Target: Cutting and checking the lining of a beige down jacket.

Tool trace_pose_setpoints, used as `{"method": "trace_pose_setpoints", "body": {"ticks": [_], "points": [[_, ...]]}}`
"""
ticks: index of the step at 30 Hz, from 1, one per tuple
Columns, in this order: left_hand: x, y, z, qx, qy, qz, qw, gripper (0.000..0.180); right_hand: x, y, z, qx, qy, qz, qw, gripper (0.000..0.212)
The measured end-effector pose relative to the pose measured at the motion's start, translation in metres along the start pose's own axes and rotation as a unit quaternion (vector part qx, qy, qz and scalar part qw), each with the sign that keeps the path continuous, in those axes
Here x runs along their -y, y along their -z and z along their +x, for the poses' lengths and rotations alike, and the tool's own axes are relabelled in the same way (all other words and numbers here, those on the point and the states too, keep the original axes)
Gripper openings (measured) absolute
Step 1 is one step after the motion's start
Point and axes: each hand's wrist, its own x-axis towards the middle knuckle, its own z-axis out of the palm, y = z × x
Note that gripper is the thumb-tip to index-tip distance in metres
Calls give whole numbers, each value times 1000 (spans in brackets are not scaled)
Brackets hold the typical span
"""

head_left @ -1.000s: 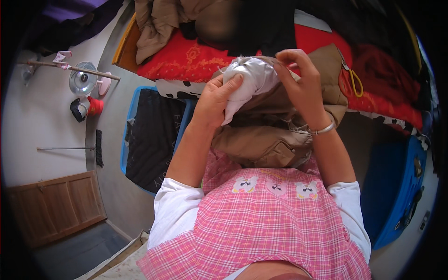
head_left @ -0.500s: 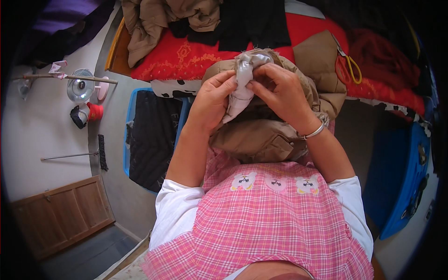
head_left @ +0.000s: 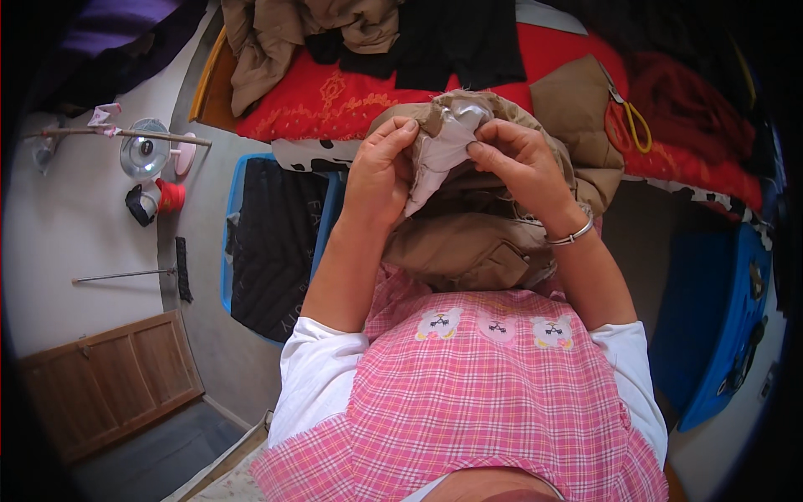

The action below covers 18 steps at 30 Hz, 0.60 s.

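"Any writing at the left?"
"Pale capitals are running down the black quilted garment (head_left: 272,238) lying in the blue bin (head_left: 227,255)."
"And the left hand (head_left: 378,180)?"
"It's pinching the white lining (head_left: 442,156) near the frayed edge of the brown garment (head_left: 460,249); that lining is sitting between both hands, beyond the pink checked apron (head_left: 493,376)."
"How far along?"
"Partway, I'm judging: the lining is lying exposed and the edge is looking unfinished."
"The right hand (head_left: 524,165)?"
"It's gripping the lining's other side narrowly, thumb against finger, while scissors (head_left: 618,99) are resting untouched farther right."

Home room, by look: red patterned bedspread (head_left: 330,99), heaped clothes (head_left: 263,54), wooden door (head_left: 113,381)
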Motion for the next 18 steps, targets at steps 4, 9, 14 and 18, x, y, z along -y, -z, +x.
{"method": "trace_pose_setpoints", "body": {"ticks": [4, 9, 14, 18], "points": [[5, 1, 0, -1, -14, -13, 1000, 10, 6, -1, -3, -1, -16, -4, 1000, 18], [11, 1, -2, 8, -14, 45, 999, 9, 18, -7, -4, -12, 20, -31, 999, 19], [13, -4, -2, 5, -29, 71, 997, 9, 24, -4, -5, -1, -12, -176, 984, 24], [10, -7, -4, 14, -17, 56, 998, 10, 13, 1, -7, 17, -37, -26, 999, 26]]}}
